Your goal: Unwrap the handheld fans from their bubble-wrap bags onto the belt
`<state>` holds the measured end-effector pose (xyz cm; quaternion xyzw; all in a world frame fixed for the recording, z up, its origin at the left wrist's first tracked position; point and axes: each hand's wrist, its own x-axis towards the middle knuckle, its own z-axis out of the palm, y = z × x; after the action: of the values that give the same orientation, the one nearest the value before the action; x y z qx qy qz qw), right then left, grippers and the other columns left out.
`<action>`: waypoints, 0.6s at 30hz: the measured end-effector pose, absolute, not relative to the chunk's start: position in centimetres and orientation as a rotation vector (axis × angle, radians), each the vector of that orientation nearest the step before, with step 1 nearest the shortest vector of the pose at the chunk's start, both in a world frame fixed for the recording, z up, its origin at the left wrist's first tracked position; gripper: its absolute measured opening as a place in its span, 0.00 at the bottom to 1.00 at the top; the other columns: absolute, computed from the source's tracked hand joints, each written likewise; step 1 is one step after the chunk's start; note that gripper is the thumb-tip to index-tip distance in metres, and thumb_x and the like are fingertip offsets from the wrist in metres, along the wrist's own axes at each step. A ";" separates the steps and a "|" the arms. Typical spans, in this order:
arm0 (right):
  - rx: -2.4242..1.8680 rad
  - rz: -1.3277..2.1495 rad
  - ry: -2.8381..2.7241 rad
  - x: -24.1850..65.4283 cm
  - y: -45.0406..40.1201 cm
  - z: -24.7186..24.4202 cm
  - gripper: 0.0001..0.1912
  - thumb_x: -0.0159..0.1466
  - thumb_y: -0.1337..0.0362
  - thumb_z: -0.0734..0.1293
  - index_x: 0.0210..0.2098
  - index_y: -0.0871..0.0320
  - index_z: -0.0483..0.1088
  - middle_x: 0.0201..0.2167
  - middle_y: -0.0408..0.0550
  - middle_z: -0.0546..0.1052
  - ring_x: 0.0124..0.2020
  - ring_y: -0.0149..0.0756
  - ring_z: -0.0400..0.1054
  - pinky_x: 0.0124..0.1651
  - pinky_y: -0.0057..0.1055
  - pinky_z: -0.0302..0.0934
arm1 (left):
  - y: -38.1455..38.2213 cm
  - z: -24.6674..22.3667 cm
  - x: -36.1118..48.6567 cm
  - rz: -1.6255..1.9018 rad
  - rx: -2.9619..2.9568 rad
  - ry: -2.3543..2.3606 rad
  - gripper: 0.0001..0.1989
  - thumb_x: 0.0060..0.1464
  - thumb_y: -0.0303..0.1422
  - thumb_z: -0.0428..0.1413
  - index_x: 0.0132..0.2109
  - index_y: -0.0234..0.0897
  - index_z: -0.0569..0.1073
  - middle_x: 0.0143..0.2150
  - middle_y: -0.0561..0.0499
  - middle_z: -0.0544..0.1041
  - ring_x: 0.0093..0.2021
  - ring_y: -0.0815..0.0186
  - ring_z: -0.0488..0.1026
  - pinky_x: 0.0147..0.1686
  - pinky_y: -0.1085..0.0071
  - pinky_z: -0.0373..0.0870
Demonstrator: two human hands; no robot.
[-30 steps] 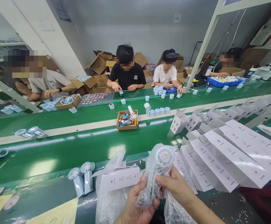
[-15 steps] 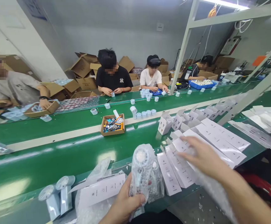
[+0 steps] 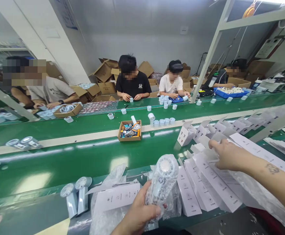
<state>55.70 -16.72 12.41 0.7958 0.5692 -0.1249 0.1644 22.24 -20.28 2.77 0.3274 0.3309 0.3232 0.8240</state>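
In the head view my left hand [image 3: 144,209] is closed around a small handheld fan [image 3: 165,168] sheathed in bubble wrap, with its round head up. My right hand [image 3: 227,155] has its fingers curled on the upper end of a white box [image 3: 217,182], one in a row of open white boxes leaning side by side. Just right of the wrapped fan stands the nearest box [image 3: 188,195]. Left of my left hand a white carton [image 3: 115,197] lies on bubble wrap [image 3: 100,220]. Two unwrapped pale blue fans [image 3: 71,200] lie farther left.
Beyond the green conveyor belt [image 3: 93,156], several co-workers sit handling parts. A cardboard tray [image 3: 130,138] of tools rests on the pale strip, near white fan cups [image 3: 162,122]. More open boxes [image 3: 185,133] line the right. A metal post [image 3: 207,58] rises at the right.
My right hand has moved from above the boxes onto one, its fingers closing at its upper end. My left hand still holds the wrapped fan. The view has turned left.
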 end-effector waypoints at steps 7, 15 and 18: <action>2.386 -0.622 1.743 55.5 -16.7 17.9 0.25 0.49 0.67 0.69 0.47 0.51 0.64 0.41 0.51 0.69 0.26 0.38 0.67 0.29 0.34 0.57 | -17.1 2.9 19.4 0.804 0.658 0.710 0.20 0.40 0.38 0.67 0.41 0.33 0.78 0.29 0.46 0.78 0.30 0.63 0.72 0.32 0.71 0.66; 2.370 -0.939 2.591 45.6 -10.3 13.4 0.32 0.53 0.62 0.72 0.56 0.51 0.63 0.54 0.53 0.71 0.50 0.48 0.68 0.48 0.38 0.61 | -10.7 5.3 16.6 1.135 0.726 0.870 0.23 0.34 0.40 0.69 0.39 0.33 0.78 0.31 0.46 0.79 0.30 0.61 0.73 0.31 0.71 0.69; 2.473 -1.088 2.459 43.1 -6.5 4.5 0.35 0.51 0.69 0.72 0.57 0.56 0.60 0.56 0.55 0.71 0.54 0.49 0.67 0.53 0.40 0.60 | -7.8 5.4 19.2 1.078 0.950 0.923 0.24 0.38 0.39 0.67 0.43 0.34 0.77 0.37 0.46 0.79 0.37 0.59 0.74 0.37 0.69 0.69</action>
<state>43.11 -6.46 4.55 0.6550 0.6512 -0.2880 -0.2531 19.16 -7.76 5.42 0.4195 0.4074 0.4758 0.6570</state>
